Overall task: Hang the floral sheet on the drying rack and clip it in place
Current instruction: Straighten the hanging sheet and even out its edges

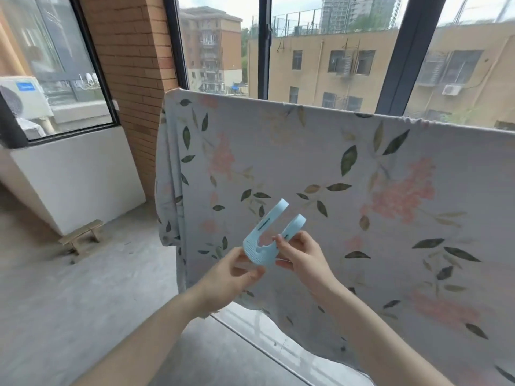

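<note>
The floral sheet [320, 174], pale with pink flowers and green leaves, hangs draped over a horizontal bar that it hides, its top edge running from upper middle to the right. In front of it I hold a large light-blue clip [267, 238], U-shaped, its two jaws spread apart and pointing up. My left hand [237, 271] pinches the clip's ribbed lower end. My right hand [301, 254] grips its right arm. The clip is held below the sheet's top edge, not touching the bar.
A brick pillar [133, 65] and a white low wall [78, 179] stand to the left. A small wooden stool [82, 238] sits on the concrete floor. Tall dark-framed windows [263, 45] rise behind the sheet. An air-conditioner unit [22, 98] is outside at the left.
</note>
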Demonstrator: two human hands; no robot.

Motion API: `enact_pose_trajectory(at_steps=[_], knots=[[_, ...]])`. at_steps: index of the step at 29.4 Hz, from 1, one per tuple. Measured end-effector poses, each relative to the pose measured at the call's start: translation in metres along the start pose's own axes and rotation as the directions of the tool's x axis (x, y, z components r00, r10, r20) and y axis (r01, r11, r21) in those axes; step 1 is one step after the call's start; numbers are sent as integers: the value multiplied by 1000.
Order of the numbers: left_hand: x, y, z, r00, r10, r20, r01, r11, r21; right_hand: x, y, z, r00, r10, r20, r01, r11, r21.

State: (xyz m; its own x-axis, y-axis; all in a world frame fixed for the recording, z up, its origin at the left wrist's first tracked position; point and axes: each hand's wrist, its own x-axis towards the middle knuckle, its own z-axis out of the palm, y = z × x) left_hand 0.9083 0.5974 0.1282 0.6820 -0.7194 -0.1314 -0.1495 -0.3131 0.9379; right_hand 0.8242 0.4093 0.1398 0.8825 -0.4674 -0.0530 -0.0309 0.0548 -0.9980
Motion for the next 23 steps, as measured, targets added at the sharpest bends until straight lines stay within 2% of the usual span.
enact_pose_trajectory(at_steps=[1,6,10,13,17,20,23], knots=[[-2,3,-6,1000,16,-2,-17,999,-30,3,2,8,1000,18,-1,-18,999,26],[8,-23,-120,997,31,-74,-42,988,-150,46,-7,118,999,33,36,-36,996,77],[23,-35,-192,989,50,-137,-80,971,-224,78,-16,175,994,37,102,-39,999,13],[39,-35,-235,981,87,-172,-118,976,-180,108,-26,202,985,37,166,-28,998,-56],[69,-37,-315,951,163,-264,-206,968,-144,163,-44,232,965,6,262,61,967,-247],[96,-42,-379,905,209,-372,-238,971,-34,210,-63,239,955,-66,289,192,881,-433],[119,-43,-434,873,216,-437,-199,976,86,247,-94,240,940,-167,297,311,780,-543]])
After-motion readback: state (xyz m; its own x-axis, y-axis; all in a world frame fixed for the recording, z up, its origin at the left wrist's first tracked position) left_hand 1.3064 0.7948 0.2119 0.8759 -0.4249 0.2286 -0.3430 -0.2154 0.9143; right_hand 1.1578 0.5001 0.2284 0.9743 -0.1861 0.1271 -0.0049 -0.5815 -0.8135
